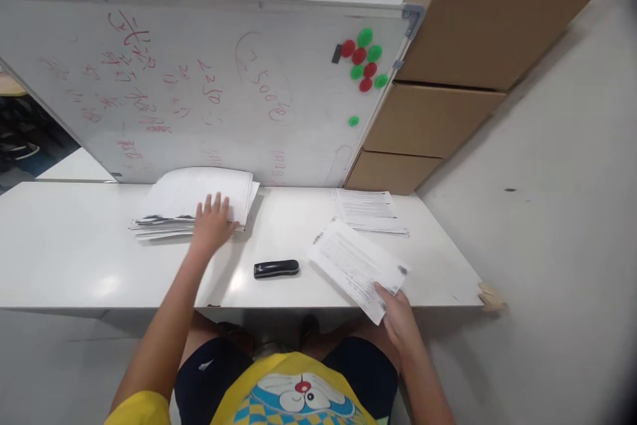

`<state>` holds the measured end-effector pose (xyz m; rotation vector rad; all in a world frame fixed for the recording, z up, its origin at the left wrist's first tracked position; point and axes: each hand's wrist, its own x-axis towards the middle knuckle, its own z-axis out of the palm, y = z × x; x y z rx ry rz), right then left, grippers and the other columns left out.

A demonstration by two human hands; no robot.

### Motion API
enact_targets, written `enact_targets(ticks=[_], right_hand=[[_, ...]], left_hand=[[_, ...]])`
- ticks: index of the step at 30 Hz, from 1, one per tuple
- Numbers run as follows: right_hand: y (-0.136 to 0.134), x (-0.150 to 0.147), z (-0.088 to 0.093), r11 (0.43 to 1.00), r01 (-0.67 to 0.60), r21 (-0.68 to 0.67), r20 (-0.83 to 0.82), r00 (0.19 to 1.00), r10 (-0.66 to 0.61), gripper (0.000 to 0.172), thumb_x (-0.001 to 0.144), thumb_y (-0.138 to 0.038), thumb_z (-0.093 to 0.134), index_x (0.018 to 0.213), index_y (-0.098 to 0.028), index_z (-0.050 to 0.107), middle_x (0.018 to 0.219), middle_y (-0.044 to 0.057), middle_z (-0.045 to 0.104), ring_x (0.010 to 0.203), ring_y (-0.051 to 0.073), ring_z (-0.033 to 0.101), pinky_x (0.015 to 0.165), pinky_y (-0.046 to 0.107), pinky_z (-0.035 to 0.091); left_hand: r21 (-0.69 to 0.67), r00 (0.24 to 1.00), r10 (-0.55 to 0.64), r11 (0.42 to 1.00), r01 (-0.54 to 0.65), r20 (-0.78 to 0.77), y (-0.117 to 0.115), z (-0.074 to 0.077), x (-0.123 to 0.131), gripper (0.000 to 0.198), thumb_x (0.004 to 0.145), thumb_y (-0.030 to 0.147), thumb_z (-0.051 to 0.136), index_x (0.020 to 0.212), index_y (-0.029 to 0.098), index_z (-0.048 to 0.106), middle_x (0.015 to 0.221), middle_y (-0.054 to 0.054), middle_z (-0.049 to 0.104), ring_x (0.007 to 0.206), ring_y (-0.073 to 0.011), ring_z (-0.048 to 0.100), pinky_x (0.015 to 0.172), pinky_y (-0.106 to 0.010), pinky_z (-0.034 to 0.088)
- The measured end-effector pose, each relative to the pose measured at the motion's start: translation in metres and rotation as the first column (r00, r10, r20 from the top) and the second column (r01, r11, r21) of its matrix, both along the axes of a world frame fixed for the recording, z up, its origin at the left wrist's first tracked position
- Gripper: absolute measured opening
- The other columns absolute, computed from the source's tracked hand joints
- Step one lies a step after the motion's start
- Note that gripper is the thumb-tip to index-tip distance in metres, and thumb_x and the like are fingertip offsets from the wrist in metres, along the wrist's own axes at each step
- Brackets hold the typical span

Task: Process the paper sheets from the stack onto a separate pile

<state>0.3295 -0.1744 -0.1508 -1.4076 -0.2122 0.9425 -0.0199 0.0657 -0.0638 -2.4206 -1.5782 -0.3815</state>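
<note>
My left hand (213, 223) lies with fingers spread on a thick stack of white paper (199, 189) at the left of the table, against the whiteboard. In my right hand (398, 315) is a printed sheet (355, 266), pinched at its lower right corner and tilted above the table's front edge. Whether it is one sheet or several I cannot tell. Between the two hands a black stapler (276, 269) rests on the tabletop. Behind the held sheet lies a smaller pile of printed papers (371, 209), partly covered by it.
A whiteboard (308, 146) with red handwriting stands along the back of the white table (60, 246). Red and green round magnets (359, 56) cling to its right side. Stacked cardboard boxes (432, 117) fill the back right corner beside the wall (547, 213).
</note>
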Motion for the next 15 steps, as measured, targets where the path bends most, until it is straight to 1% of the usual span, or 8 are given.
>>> enact_targets(ticks=[2,4,6,8,10,13,15], right_hand=[[-0.009,0.009,-0.010,0.996,0.089,-0.028,-0.024,0.996,-0.089,0.052,0.057,-0.037,0.080,0.104,-0.018,0.067,0.105,0.007,0.075,0.107,0.029,0.067,0.092,0.038,0.055],[-0.014,0.013,-0.019,0.987,0.145,-0.066,-0.058,0.987,-0.149,0.049,0.054,-0.037,0.081,0.097,-0.017,0.067,0.098,0.008,0.076,0.100,0.031,0.069,0.086,0.038,0.058],[-0.016,0.014,-0.026,0.983,0.167,-0.081,-0.081,0.982,-0.173,0.048,0.052,-0.037,0.082,0.092,-0.016,0.068,0.091,0.009,0.077,0.095,0.032,0.071,0.083,0.039,0.059],[-0.015,0.014,-0.031,0.985,0.159,-0.063,-0.086,0.983,-0.164,0.049,0.052,-0.038,0.082,0.093,-0.015,0.068,0.090,0.010,0.077,0.093,0.032,0.071,0.082,0.040,0.059],[-0.013,0.013,-0.033,0.989,0.142,-0.045,-0.077,0.986,-0.145,0.051,0.054,-0.040,0.081,0.096,-0.014,0.068,0.094,0.010,0.077,0.094,0.032,0.071,0.083,0.040,0.058],[-0.011,0.013,-0.038,0.992,0.125,-0.035,-0.029,0.992,-0.126,0.053,0.059,-0.041,0.079,0.103,-0.014,0.068,0.099,0.010,0.076,0.098,0.031,0.070,0.086,0.040,0.057],[-0.010,0.014,-0.041,0.995,0.101,-0.013,0.016,0.995,-0.101,0.052,0.062,-0.041,0.078,0.107,-0.015,0.068,0.100,0.009,0.076,0.099,0.031,0.070,0.086,0.040,0.057]], left_hand=[[-0.044,0.999,-0.014,0.999,0.013,-0.038,0.014,-0.007,-0.021,0.041,0.092,0.030,0.040,0.126,0.012,0.056,0.136,-0.018,0.054,0.128,-0.0358,0.046,0.102,-0.054,0.036],[-0.025,0.998,-0.040,0.999,0.039,-0.044,0.016,-0.017,-0.033,0.038,0.094,0.028,0.033,0.118,0.016,0.061,0.130,-0.015,0.060,0.122,-0.0332,0.052,0.096,-0.050,0.041],[0.057,0.997,-0.058,0.996,0.061,-0.049,0.012,-0.027,-0.038,0.041,0.093,0.037,0.037,0.119,0.015,0.060,0.131,-0.017,0.059,0.124,-0.0365,0.051,0.094,-0.051,0.041],[0.138,0.994,-0.093,0.985,0.101,-0.066,0.010,-0.033,-0.040,0.048,0.090,0.047,0.043,0.122,0.014,0.059,0.133,-0.019,0.056,0.126,-0.0406,0.048,0.095,-0.055,0.039],[0.174,0.988,-0.145,0.973,0.153,-0.061,0.011,-0.034,-0.042,0.045,0.092,0.046,0.041,0.116,0.014,0.062,0.127,-0.018,0.062,0.122,-0.0396,0.052,0.095,-0.054,0.040],[0.169,0.970,-0.242,0.957,0.235,0.020,0.015,-0.028,-0.044,0.039,0.095,0.036,0.034,0.102,0.017,0.067,0.111,-0.014,0.070,0.114,-0.0328,0.060,0.094,-0.048,0.043],[0.138,0.951,-0.298,0.948,0.285,0.084,0.012,-0.023,-0.043,0.039,0.096,0.034,0.031,0.103,0.019,0.066,0.109,-0.013,0.071,0.115,-0.0305,0.060,0.094,-0.047,0.044]])
